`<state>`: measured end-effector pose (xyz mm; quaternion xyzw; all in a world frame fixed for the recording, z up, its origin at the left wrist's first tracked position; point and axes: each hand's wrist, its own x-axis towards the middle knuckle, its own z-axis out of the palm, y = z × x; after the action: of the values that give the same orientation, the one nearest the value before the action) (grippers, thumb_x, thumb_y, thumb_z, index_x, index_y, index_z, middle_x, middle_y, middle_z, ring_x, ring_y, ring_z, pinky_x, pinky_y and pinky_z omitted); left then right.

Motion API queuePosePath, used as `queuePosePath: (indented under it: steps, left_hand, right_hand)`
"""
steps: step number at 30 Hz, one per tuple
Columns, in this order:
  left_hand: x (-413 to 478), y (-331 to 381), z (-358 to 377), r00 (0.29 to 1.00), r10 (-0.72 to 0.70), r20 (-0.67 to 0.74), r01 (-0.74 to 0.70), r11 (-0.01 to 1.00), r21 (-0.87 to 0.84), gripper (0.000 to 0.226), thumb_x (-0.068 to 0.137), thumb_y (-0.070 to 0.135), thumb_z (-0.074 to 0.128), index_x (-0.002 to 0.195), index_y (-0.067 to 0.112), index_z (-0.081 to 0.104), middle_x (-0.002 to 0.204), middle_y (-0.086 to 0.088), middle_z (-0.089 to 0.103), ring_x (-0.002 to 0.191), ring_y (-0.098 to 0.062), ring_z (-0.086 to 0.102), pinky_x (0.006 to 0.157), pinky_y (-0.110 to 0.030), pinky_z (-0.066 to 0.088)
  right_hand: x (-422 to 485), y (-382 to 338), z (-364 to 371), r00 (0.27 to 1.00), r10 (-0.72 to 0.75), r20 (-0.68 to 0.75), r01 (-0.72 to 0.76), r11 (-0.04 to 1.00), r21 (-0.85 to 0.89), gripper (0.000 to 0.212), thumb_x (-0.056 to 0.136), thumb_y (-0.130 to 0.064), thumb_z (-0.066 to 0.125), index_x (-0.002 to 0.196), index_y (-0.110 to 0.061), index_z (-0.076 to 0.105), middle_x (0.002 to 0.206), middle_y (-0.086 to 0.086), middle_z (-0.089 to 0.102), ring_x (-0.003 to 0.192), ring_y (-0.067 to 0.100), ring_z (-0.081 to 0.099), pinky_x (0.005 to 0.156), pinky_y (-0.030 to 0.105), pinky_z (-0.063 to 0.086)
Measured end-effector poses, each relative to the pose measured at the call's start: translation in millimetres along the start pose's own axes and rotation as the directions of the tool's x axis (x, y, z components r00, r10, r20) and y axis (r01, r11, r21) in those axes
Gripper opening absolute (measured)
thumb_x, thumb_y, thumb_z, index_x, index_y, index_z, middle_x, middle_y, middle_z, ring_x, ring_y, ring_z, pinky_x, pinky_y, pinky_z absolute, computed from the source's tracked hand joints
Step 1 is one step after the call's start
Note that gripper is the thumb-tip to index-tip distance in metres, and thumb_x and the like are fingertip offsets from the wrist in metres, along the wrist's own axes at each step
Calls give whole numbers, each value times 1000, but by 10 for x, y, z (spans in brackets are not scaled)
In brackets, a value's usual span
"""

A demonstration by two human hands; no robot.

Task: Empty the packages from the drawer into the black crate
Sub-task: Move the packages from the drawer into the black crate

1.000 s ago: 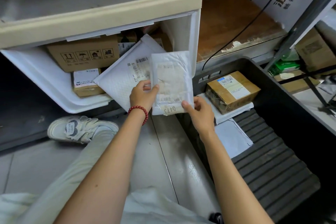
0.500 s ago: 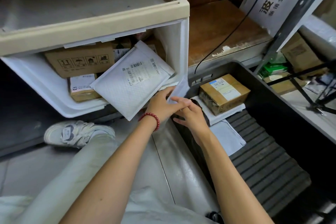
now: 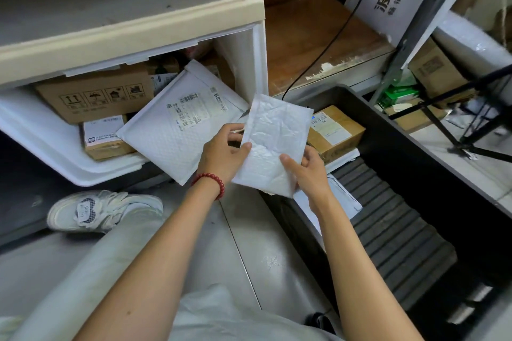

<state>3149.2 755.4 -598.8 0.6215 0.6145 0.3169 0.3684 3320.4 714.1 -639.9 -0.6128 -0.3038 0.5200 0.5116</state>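
Left hand [image 3: 221, 153] and right hand [image 3: 311, 171] pinching opposite side edges of small white bubble mailer [image 3: 274, 144], held up between them, black crate [image 3: 410, 152] just right of right hand; probably light, soft, slick, best gripped by its edges.

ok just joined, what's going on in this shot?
A person holds a small white bubble mailer in both hands: the left hand grips its left edge and the right hand its lower right. The mailer sits between the open drawer and the black crate, not yet dropped in. The drawer holds a large white mailer and two cardboard boxes. The crate holds a brown box and flat white envelopes.
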Motion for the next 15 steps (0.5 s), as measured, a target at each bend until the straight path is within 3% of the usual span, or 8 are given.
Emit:
queuePosePath:
  steps: [2, 4, 6, 9, 12, 15]
  left_hand:
    - [-18, -57, -29, 998, 68, 20, -71, 948, 309, 33, 90, 30, 61, 123, 30, 55, 112, 11, 63, 101, -13, 59, 86, -35, 50]
    - [-23, -100, -59, 989, 147, 33, -142, 834, 533, 31, 92, 33, 57, 123, 30, 55, 115, 9, 62, 108, -18, 54, 87, -37, 46]
    - [-8, -114, -62, 987, 158, 30, -146, 804, 576, 31, 93, 34, 55, 124, 28, 55, 117, 8, 62, 110, -20, 53, 86, -36, 41]
    - [26, -119, -38, 988, 155, 1, -129, 819, 559, 30, 93, 35, 54, 122, 27, 56, 115, 8, 62, 108, -21, 53, 84, -37, 41]
    - [54, -138, -27, 989, 147, -2, -120, 817, 563, 29, 93, 34, 55, 121, 27, 56, 113, 7, 63, 107, -21, 54, 83, -37, 42]
    - [58, -171, -28, 993, 119, 13, -104, 805, 584, 29, 93, 34, 54, 121, 26, 56, 114, 7, 62, 107, -21, 53, 84, -37, 42]
  right_hand:
    - [58, 11, -180, 990, -10, -142, 12, 1000, 18, 40, 93, -17, 64, 128, -15, 45, 113, -5, 63, 97, 11, 64, 71, 28, 58]
    - [104, 68, -414, 953, 30, -302, -9, 997, 72, 47, 94, -17, 63, 135, -11, 43, 126, 3, 60, 109, 19, 62, 91, 41, 55]
    - [137, 169, -684, 907, 91, -412, -43, 991, 124, 45, 96, -13, 58, 138, -8, 41, 130, 9, 58, 109, 22, 60, 97, 44, 51]
    - [160, 442, -1042, 848, 163, -505, -180, 984, 16, 42, 98, -8, 49, 139, -5, 41, 130, 15, 56, 101, 24, 56, 92, 42, 51]
    - [114, 759, -1199, 817, 214, -535, -294, 953, -68, 47, 95, -1, 47, 141, -4, 39, 129, 18, 56, 99, 31, 56, 80, 37, 47]
    - [60, 997, -1166, 791, 303, -531, -374, 927, -28, 50, 91, 8, 48, 139, -2, 38, 117, 12, 56, 106, 35, 56, 84, 41, 49]
